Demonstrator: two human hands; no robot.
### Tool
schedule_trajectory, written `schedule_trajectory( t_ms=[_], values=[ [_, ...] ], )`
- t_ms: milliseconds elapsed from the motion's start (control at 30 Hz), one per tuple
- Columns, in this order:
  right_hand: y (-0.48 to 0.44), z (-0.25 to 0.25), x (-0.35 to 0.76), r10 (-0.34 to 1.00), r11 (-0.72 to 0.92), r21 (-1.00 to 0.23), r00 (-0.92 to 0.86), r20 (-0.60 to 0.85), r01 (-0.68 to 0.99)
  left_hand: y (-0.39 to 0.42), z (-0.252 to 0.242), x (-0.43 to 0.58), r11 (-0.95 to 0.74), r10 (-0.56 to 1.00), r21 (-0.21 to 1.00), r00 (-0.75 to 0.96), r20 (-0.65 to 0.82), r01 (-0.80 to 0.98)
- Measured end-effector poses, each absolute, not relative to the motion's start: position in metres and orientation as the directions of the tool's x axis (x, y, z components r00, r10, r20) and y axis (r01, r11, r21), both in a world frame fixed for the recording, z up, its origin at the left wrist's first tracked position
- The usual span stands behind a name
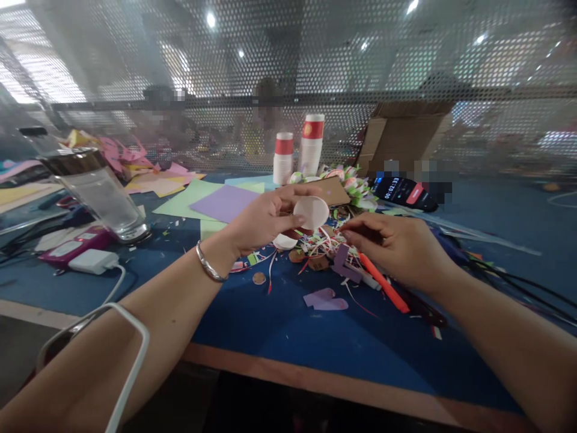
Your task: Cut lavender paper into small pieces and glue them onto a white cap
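My left hand [274, 216] is closed on a small white paper disc [312, 213], held upright between thumb and fingers above the table. Thumb and fingertips of my right hand [392, 243] come together in a pinch over a heap of paper scraps [322, 245]; whatever is in the pinch, if anything, is too small to make out. Just below that hand lie a red-orange pen [384, 284] and a purple paper strip [347, 264]. Cut purple paper pieces [325, 299] rest nearer the front. Another white disc [285, 242] lies under my left hand.
Two stacks of paper cups [312, 147] stand at the back, with a cardboard box [406, 138] to their right. A phone [403, 191] shows a running timer. Coloured sheets [225, 201], a glass of water [106, 198] and a white charger [94, 261] with its cable are on the left.
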State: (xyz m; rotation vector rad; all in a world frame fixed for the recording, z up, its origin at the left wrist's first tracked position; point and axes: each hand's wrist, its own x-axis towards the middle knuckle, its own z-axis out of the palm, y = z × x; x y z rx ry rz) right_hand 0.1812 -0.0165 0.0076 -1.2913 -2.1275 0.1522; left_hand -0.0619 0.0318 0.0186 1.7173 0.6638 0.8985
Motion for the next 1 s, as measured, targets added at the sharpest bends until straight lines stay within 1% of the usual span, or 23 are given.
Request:
schedule_trajectory(
  t_ms=[100, 267, 500, 700, 767, 867, 933, 1000],
  values=[
    [-0.017, 0.009, 0.181, 0.829, 0.504, -0.4, -0.299, 0.472, 0.765, 0.031, 0.02, -0.06, -0.302, 0.761, 0.952, 0.592, 0.266, -0.04],
    [-0.016, 0.009, 0.182, 0.826, 0.499, -0.401, -0.283, 0.487, 0.768, 0.029, 0.022, -0.058, -0.234, 0.759, 0.969, 0.608, 0.233, -0.079],
    [-0.015, 0.007, 0.183, 0.837, 0.481, -0.418, -0.261, 0.481, 0.771, 0.026, 0.024, -0.057, -0.139, 0.788, 0.984, 0.589, 0.179, -0.112],
    [-0.018, 0.008, 0.183, 0.826, 0.486, -0.414, -0.249, 0.506, 0.77, 0.027, 0.023, -0.057, -0.122, 0.805, 0.985, 0.569, 0.168, -0.119],
    [-0.018, 0.008, 0.183, 0.827, 0.479, -0.411, -0.242, 0.508, 0.775, 0.028, 0.022, -0.057, -0.132, 0.826, 0.985, 0.536, 0.173, -0.114],
    [-0.017, 0.008, 0.182, 0.831, 0.477, -0.415, -0.244, 0.5, 0.774, 0.031, 0.021, -0.058, -0.192, 0.855, 0.977, 0.473, 0.214, -0.094],
    [-0.016, 0.007, 0.181, 0.823, 0.494, -0.412, -0.259, 0.505, 0.766, 0.034, 0.019, -0.058, -0.249, 0.873, 0.967, 0.418, 0.251, -0.059],
    [-0.015, 0.006, 0.18, 0.816, 0.511, -0.398, -0.285, 0.503, 0.762, 0.037, 0.016, -0.058, -0.341, 0.887, 0.94, 0.33, 0.322, -0.002]
  ],
)
